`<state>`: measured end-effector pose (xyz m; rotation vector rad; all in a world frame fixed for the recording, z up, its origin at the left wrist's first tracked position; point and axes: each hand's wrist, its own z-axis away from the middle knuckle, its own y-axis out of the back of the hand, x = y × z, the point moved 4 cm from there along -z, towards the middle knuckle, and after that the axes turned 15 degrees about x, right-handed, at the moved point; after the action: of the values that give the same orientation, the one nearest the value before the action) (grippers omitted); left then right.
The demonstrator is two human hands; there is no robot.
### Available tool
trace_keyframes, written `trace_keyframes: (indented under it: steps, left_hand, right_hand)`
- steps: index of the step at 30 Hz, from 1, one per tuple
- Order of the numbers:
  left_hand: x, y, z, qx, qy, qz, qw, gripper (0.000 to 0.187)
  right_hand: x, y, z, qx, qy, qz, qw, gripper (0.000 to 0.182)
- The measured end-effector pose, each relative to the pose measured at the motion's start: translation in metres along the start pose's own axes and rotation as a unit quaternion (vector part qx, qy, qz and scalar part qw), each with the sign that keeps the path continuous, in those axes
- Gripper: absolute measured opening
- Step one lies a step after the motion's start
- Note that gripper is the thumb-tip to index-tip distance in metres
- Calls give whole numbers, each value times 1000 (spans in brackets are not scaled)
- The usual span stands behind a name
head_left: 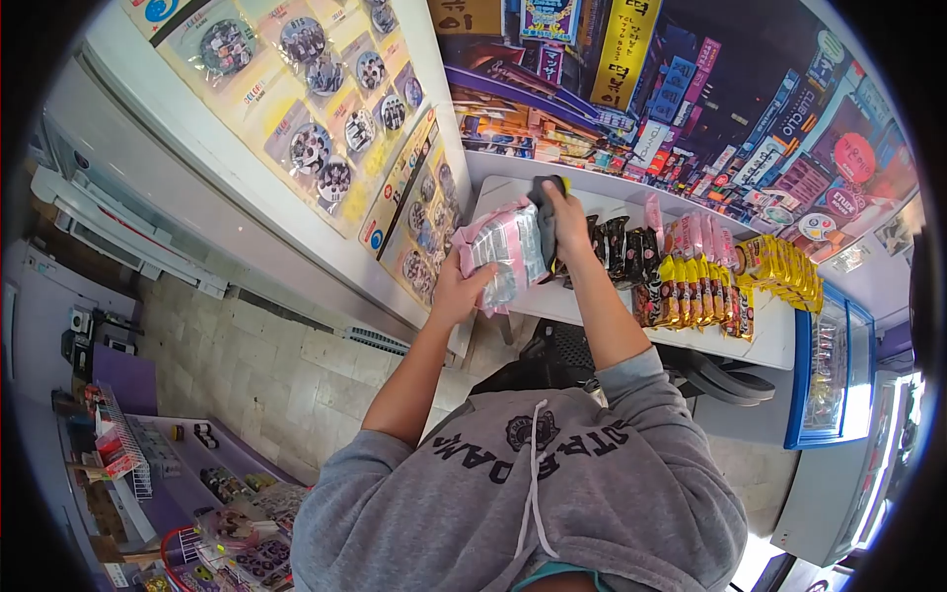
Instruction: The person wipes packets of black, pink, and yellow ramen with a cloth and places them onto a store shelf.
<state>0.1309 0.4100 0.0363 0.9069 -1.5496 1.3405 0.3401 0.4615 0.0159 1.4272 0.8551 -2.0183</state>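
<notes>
My left hand point(462, 288) grips a pink packet point(501, 255) with a silvery, printed back, its fingers and thumb closed on the near left edge. On the packet's right side, my right hand point(568, 225) is closed around a dark grey cloth point(542, 212) with a yellow-green patch at its top. The cloth lies against or very close to the packet. Both are held up over the left end of a white counter point(764, 348). Just right of my right hand stand black packets point(623, 249) in a row.
Further right on the counter are pink packets point(698, 237), yellow-and-red packets point(691, 288) and yellow packets point(779, 268). A blue-framed glass display case point(838, 370) stands past the counter's right end. Badge sheets point(314, 109) cover the panel at left. A black chair point(725, 380) is below the counter.
</notes>
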Motion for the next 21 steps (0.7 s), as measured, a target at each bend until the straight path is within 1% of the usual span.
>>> trace_keyframes:
  steps: [1, 2, 3, 4, 6, 7, 8, 9, 10, 11, 12, 14, 15, 17, 19, 21]
  left_hand:
    - [-3, 12, -6, 3, -65, -116, 991, 48]
    - [-6, 21, -10, 6, -129, -230, 965, 52]
    - [7, 18, -8, 16, -130, -360, 924, 64]
    - [1, 21, -8, 17, -128, -360, 924, 64]
    - [-23, 26, -12, -14, -170, -463, 870, 71]
    - [-39, 29, -16, -33, -198, -455, 868, 76]
    - [-58, 36, -21, -38, -196, -454, 868, 76]
    - [-73, 39, -25, -57, -301, -536, 787, 76]
    - [-89, 42, -28, -74, -400, -603, 686, 76]
    - [-111, 50, -36, -100, -400, -661, 627, 68]
    - [-119, 52, -38, -104, -402, -658, 628, 68]
    - [-130, 54, -34, -126, -461, -676, 561, 56]
    - [-145, 61, -33, -161, -470, -672, 550, 50]
    - [-165, 71, -32, -184, -467, -664, 555, 50]
    - [-169, 66, -23, -205, -460, -657, 562, 51]
    - [-171, 61, -20, -186, -380, -690, 587, 52]
  right_hand:
    - [5, 7, -4, -1, -55, -81, 995, 27]
    - [13, 16, -10, 4, -56, -145, 988, 26]
    - [20, 28, -15, 14, -63, -150, 987, 26]
    - [23, 40, -14, 25, -71, -154, 985, 25]
    - [29, 62, -9, 39, -93, -180, 978, 24]
    - [40, 76, -13, 18, -96, -178, 979, 23]
    - [46, 88, -11, 23, -96, -179, 979, 23]
    - [50, 101, -9, 37, -86, -181, 979, 23]
    - [53, 111, -5, 51, -76, -183, 979, 22]
    - [47, 117, 7, 75, -76, -187, 976, 22]
    - [51, 128, 10, 81, -74, -189, 976, 22]
    - [58, 155, 12, 96, -64, -163, 980, 22]
    - [56, 164, 17, 117, -53, -157, 979, 23]
    - [59, 182, 22, 144, -63, -148, 976, 24]
    - [61, 198, 26, 155, -68, -150, 974, 26]
    - [63, 207, 29, 170, -74, -152, 971, 26]
